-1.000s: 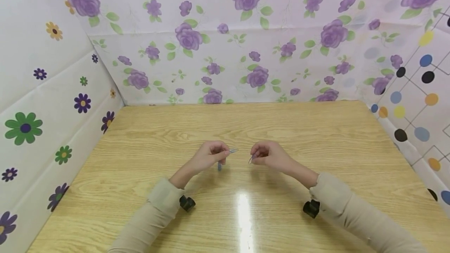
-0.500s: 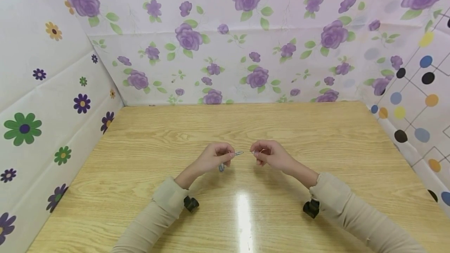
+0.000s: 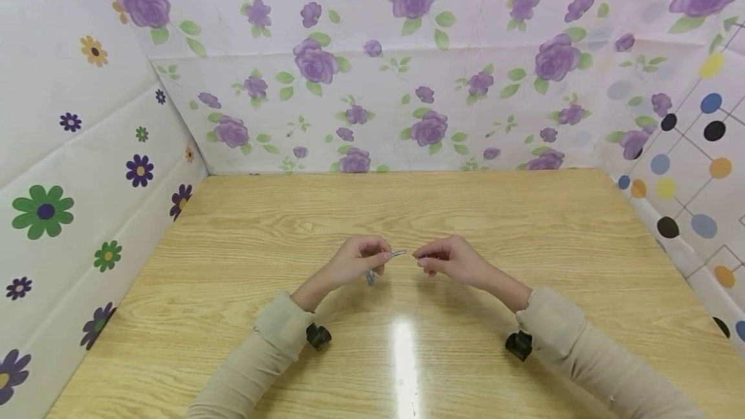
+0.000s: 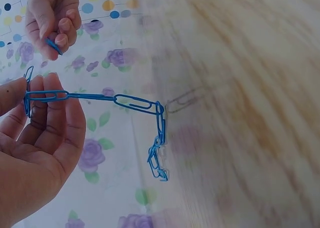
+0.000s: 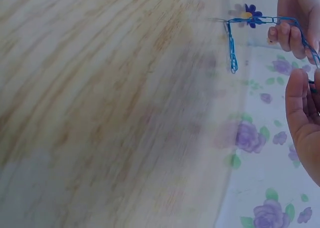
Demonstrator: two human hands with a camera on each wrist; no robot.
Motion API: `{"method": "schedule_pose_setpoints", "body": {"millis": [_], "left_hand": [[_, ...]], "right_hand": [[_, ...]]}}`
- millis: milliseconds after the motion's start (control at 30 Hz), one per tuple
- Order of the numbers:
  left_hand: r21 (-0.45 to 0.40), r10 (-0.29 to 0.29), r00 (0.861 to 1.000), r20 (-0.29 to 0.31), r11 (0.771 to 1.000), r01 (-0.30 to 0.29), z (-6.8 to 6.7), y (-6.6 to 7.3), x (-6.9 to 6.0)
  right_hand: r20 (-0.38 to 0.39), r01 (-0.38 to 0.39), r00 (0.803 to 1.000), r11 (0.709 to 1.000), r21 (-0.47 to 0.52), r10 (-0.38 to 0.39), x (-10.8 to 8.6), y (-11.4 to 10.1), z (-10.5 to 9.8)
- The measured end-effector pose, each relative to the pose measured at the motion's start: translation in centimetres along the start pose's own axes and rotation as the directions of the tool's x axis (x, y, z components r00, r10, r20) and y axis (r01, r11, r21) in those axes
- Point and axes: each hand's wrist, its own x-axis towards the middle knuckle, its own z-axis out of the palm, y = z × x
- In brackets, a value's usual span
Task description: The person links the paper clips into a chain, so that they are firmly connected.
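In the head view, my left hand (image 3: 356, 258) pinches one end of a chain of linked blue paper clips. An end clip (image 3: 399, 253) pokes out past its fingertips towards the right. The left wrist view shows the chain (image 4: 135, 103) crossing the curled fingers and bending down onto the tabletop. My right hand (image 3: 456, 260) faces it a small gap away. Between its thumb and fingers it pinches a single blue paper clip (image 4: 53, 46), mostly covered by them. From the right wrist, the chain's loose part (image 5: 232, 48) lies beyond both hands.
Both hands are above a wood-grain table (image 3: 279, 212). A flowered sheet (image 3: 372, 102) hangs behind it, with patterned sheets at the left (image 3: 105, 147) and right (image 3: 692, 180). Small black cameras (image 3: 318, 336) sit at the cuffs.
My left hand has shifted to the right with the paper clip chain, narrowing the gap between the hands. The paper clip in my right hand has turned and shows less now.
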Motion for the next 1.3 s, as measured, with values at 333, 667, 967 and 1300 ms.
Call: {"method": "schedule_pose_setpoints", "body": {"millis": [333,667,967,1300], "left_hand": [[-0.013,-0.005,1.000,0.013,1.000,0.005,0.3,-0.5,0.2],[-0.031,-0.012,1.000,-0.004,0.999,0.012,0.9,-3.3,1.5],[-0.014,-0.037,0.999,0.000,0.999,0.037,1.8,-2.6,2.2],[-0.044,-0.074,0.997,-0.027,0.996,0.073,2.0,0.7,1.9]], "right_hand": [[-0.140,0.020,0.990,0.995,-0.097,-0.034,-0.2,0.0,0.4],[-0.129,-0.005,0.992,0.999,-0.043,-0.001,-0.3,-0.4,0.6],[-0.109,-0.002,0.994,1.000,-0.029,-0.002,-0.2,-0.4,0.7],[-0.156,0.027,0.987,0.998,-0.065,-0.037,0.3,-0.7,1.3]]}}
